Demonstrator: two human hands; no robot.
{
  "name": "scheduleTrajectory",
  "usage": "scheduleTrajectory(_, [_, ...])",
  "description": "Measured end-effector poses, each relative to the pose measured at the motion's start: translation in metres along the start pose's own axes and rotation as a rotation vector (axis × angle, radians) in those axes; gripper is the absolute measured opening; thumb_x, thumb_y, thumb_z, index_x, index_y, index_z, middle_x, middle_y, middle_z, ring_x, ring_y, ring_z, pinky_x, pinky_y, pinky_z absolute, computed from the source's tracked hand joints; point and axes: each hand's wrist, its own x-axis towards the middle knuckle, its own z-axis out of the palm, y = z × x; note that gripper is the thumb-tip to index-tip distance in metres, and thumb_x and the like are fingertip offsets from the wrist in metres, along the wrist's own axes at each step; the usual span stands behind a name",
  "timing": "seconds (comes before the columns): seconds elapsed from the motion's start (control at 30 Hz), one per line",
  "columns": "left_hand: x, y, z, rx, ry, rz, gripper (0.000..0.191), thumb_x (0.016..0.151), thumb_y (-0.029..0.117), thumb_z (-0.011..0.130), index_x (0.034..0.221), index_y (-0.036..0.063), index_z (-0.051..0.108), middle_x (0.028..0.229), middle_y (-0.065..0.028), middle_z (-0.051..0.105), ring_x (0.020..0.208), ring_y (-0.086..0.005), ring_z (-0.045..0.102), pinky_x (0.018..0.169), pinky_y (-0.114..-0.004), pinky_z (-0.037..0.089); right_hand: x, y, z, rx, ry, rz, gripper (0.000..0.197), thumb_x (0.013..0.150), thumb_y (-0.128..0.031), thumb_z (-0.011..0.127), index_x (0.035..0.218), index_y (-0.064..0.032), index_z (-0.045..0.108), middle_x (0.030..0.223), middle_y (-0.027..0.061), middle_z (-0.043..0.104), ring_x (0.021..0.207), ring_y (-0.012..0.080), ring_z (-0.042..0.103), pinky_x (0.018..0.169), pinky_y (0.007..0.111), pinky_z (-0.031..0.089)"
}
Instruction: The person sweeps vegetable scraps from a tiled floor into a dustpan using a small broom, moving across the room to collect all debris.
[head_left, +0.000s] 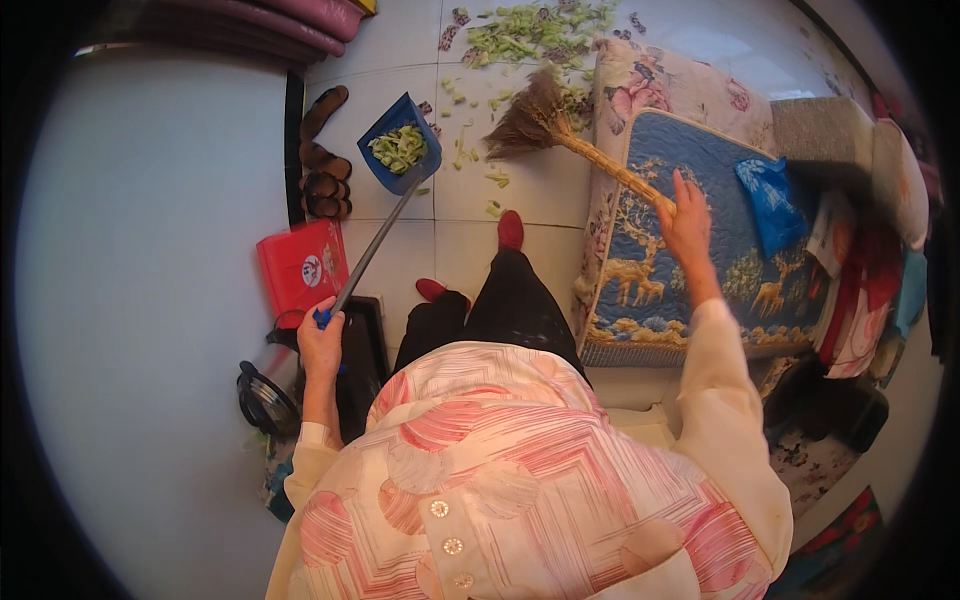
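Observation:
My left hand (321, 339) is closed around the end of the long metal handle of a blue dustpan (406, 174). Green vegetable scraps (398, 148) lie in the pan, which is at the floor, up and to the right of that hand. My right hand (687, 221) grips the straw handle of a broom (559, 124); its brown bristles fan out to the left, beside the bed-like seat. A heap of chopped green scraps (517, 34) is spread over the tiles at the top, with dark patterned pieces among them. Smaller bits lie between dustpan and broom.
A seat with a blue deer-pattern quilted mat (652, 300) stands at the right, a blue bag (772, 202) on it. Along the left are brown sandals (324, 161), a red box (304, 262) and a pot lid (266, 401). My red shoes (510, 231) are on the tiled floor.

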Motion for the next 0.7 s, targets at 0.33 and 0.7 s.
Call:
scheduleTrajectory(0.33, [-0.011,-0.001,-0.006,0.07,-0.005,-0.095,0.031,0.077,0.011,0.064,0.106,0.0005,0.063,0.089,-0.0053,0.063,0.079,-0.0123,0.056,0.076,-0.026,0.044,-0.111,-0.124,-0.04,1.144,-0.956,-0.454,0.042,0.084,-0.019,0.053,0.125,-0.0094,0.05,0.135,0.0145,0.041,0.126,0.0278,0.039,0.106,0.043,0.026])
scheduleTrajectory(0.7, [-0.002,-0.005,0.014,-0.029,-0.055,-0.127,0.029,0.078,0.01,0.064,0.106,-0.0002,0.062,0.087,-0.0043,0.062,0.078,-0.0119,0.054,0.076,-0.025,0.044,-0.175,-0.066,0.084,0.559,-0.603,0.498,0.026,0.088,-0.02,0.058,0.105,-0.0007,0.057,0.107,0.012,0.06,0.103,0.0248,0.056,0.09,0.039,0.043])
